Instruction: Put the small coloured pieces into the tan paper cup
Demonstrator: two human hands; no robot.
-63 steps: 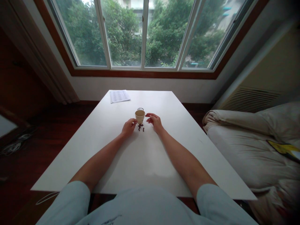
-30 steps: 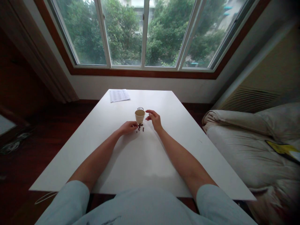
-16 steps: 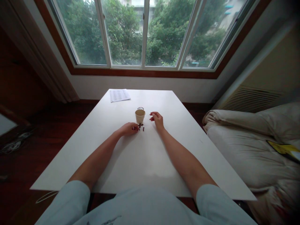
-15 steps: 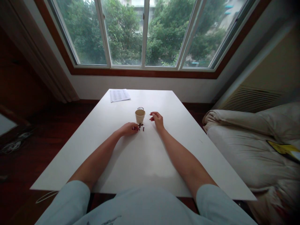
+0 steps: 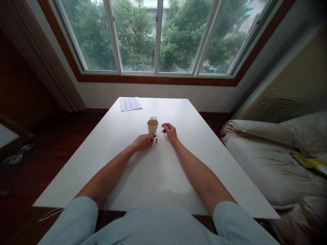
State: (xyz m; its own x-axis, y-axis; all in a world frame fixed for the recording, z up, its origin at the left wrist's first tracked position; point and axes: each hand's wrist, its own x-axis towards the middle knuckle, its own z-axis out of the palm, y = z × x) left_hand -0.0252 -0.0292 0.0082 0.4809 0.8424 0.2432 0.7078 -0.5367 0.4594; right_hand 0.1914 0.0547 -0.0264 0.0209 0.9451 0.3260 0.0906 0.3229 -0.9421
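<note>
A light brown paper cup [image 5: 152, 128] stands upright near the middle of the white table [image 5: 158, 170]. Just in front of it lie several small dark red beads [image 5: 156, 140]. My left hand [image 5: 144, 141] rests low on the table at the left side of these beads, fingers closed and pointing down; what is under its fingertips is hidden. To the right of the cup, my right hand [image 5: 169, 131] is raised a little with thumb and fingers pinched together. Anything held there is too small to make out. Behind the cup a thin dark loop [image 5: 153, 118] lies on the tabletop.
Printed sheets of paper [image 5: 130, 104] lie at the table's far left corner. Beyond the table is a wide window [image 5: 157, 76] with a brown frame. On the right stands a padded sofa [image 5: 258, 160] with a yellow and black item [image 5: 306, 165] on it.
My left hand has slid slightly right over some of the beads, so fewer show. My right hand has shifted slightly left, closer to the cup. The cup has stayed put.
</note>
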